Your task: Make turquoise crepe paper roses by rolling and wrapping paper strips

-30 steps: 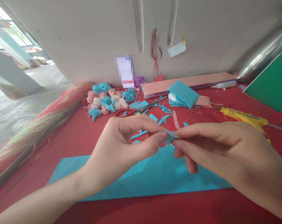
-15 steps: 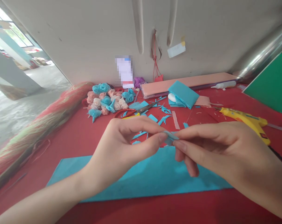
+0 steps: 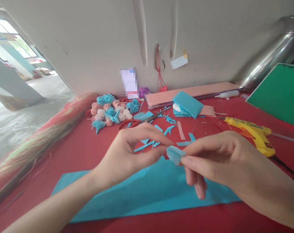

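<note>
A small piece of light-blue crepe paper (image 3: 175, 155), curled like a petal, is held up in front of me. My right hand (image 3: 215, 161) pinches its right edge between thumb and forefinger, with the other fingers curled below. At its left edge is my left hand (image 3: 134, 152), thumb and forefinger closed on the paper; the fingertips are partly hidden behind it. Beneath both hands lies a long flat sheet of blue crepe paper (image 3: 127, 200). Past my left hand are scissors (image 3: 147, 119) with red handles, partly covered, among blue paper scraps (image 3: 170, 130).
Blue, pink and white paper roses (image 3: 110, 112) are heaped at the back left. A folded blue paper pad (image 3: 187, 104) lies before a pink paper pack (image 3: 193, 92). On the right are a yellow glue gun (image 3: 250, 131), a white bottle (image 3: 227, 94) and a green board (image 3: 280, 94).
The paper piece has turned, so its broad, curled face shows more. My left fingertips have shifted toward its left edge, while the right pinch stays. The whole view has tilted slightly upward.
</note>
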